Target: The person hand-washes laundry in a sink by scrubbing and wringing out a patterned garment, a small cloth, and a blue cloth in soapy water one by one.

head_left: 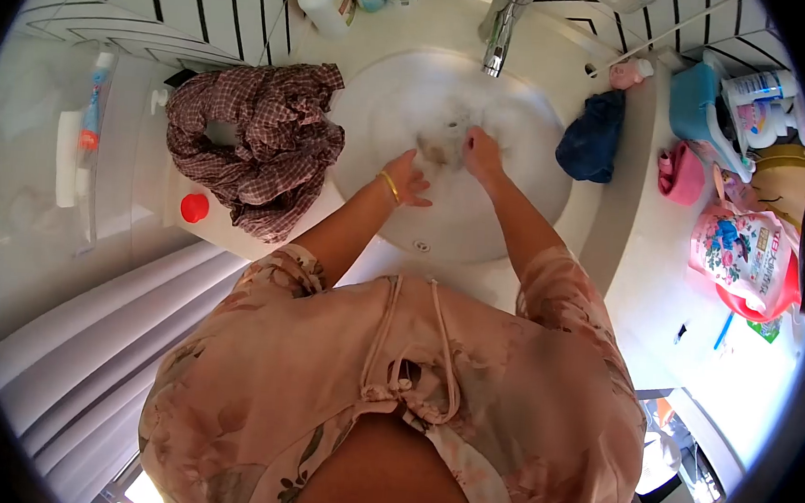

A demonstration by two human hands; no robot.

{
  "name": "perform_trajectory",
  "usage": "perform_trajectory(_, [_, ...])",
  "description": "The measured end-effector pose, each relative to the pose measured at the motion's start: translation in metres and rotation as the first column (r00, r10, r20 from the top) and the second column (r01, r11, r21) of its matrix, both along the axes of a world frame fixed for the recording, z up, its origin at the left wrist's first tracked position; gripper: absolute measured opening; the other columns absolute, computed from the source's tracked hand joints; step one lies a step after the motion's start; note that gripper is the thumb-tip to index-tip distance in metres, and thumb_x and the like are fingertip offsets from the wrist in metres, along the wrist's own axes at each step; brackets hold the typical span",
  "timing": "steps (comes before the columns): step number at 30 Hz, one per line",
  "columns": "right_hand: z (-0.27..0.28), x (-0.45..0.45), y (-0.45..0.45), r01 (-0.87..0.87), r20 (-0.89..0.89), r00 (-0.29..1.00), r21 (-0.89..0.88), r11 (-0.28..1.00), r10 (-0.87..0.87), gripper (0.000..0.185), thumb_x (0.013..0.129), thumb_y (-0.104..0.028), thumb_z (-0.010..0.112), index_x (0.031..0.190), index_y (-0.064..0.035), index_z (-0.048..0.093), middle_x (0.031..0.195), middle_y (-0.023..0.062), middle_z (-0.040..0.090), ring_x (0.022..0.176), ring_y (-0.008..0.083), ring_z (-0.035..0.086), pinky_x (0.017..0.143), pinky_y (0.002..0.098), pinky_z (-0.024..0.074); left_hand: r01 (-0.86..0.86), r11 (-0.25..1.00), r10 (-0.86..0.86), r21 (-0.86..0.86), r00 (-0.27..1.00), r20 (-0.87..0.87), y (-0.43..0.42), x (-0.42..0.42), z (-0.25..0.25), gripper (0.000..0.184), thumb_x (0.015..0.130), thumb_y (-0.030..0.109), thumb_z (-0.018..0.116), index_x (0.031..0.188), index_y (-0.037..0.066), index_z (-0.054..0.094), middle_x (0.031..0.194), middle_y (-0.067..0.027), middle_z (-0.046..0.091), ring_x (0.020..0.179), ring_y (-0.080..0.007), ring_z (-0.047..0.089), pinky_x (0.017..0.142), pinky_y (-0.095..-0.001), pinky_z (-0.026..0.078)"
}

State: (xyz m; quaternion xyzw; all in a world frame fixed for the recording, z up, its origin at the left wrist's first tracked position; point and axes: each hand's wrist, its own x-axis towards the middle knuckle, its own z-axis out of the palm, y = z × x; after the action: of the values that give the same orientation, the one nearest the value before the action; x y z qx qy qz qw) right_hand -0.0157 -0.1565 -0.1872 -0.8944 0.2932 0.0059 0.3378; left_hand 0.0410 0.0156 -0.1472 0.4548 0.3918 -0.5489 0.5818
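Note:
Both my hands are over the round white washbasin [375, 93]. My left hand [408, 178], with a yellow bangle at the wrist, has its fingers spread and nothing visible in them. To its right my right hand [484, 155] is closed, fingers curled in; whether anything is inside I cannot make out. Between the two hands lies a blurred grey-brown patch [438, 152] in the basin, too unclear to name. The chrome faucet [498, 41] points down over the far side of the basin.
Left of the basin lies a bunched brown checked cloth [254, 123], near a red cap [194, 207]. A dark blue cloth [592, 139] rests on the right rim. Bottles [325, 2] stand behind. Along the right ledge are a blue container [697, 104], a pink cloth [681, 173] and a printed bag [738, 258].

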Motion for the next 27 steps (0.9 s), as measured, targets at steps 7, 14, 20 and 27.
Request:
perform_trajectory(7, [0.182,0.000,0.004,-0.381,0.410,0.856,0.093,0.920,0.313,0.007,0.077,-0.008,0.057,0.078,-0.0046,0.051,0.071,0.0060,0.055,0.067,0.0185,0.053,0.061,0.0290,0.0422,0.437,0.895,-0.353,0.087,0.576,0.738,0.010,-0.005,0.055,0.078,0.076,0.025,0.064,0.138,0.015,0.017,0.137,-0.0129,0.026,0.125,-0.0308,0.028,0.094,-0.0504,0.035])
perform_trajectory(14, [0.275,-0.014,0.015,-0.550,0.611,0.774,0.520,0.654,0.164,0.006,0.083,-0.005,0.054,0.087,-0.0065,0.050,0.075,-0.0039,0.048,0.074,0.0063,0.045,0.066,0.0210,0.0379,0.332,0.905,-0.253,0.265,-0.079,0.964,-0.020,-0.023,0.114,0.060,0.073,0.009,0.065,0.126,0.006,0.039,0.116,-0.0132,0.049,0.105,-0.0214,0.048,0.084,-0.0309,0.044])
perform_trajectory(20, [0.272,-0.056,0.006,-0.297,0.606,0.695,0.731,0.614,-0.386,0.009,0.083,-0.009,0.053,0.092,-0.0086,0.053,0.077,-0.0021,0.050,0.071,0.0075,0.047,0.067,0.0206,0.0393,0.196,0.980,-0.054,0.028,0.127,0.990,-0.014,-0.013,0.144,0.032,0.075,-0.004,0.053,0.106,0.000,0.052,0.095,-0.0092,0.058,0.074,-0.0148,0.060,0.061,-0.0254,0.052])
perform_trajectory(27, [0.204,-0.073,0.048,-0.030,-0.167,0.817,0.943,-0.331,-0.552,0.036,0.086,-0.032,0.051,0.110,-0.0054,0.045,0.101,0.0128,0.050,0.092,0.0229,0.050,0.090,0.0417,0.0400,0.119,0.964,0.188,-0.238,0.326,0.926,-0.027,-0.049,0.202,0.039,0.073,-0.009,0.039,0.111,-0.002,0.045,0.105,-0.0127,0.052,0.093,-0.0225,0.056,0.072,-0.0324,0.052])
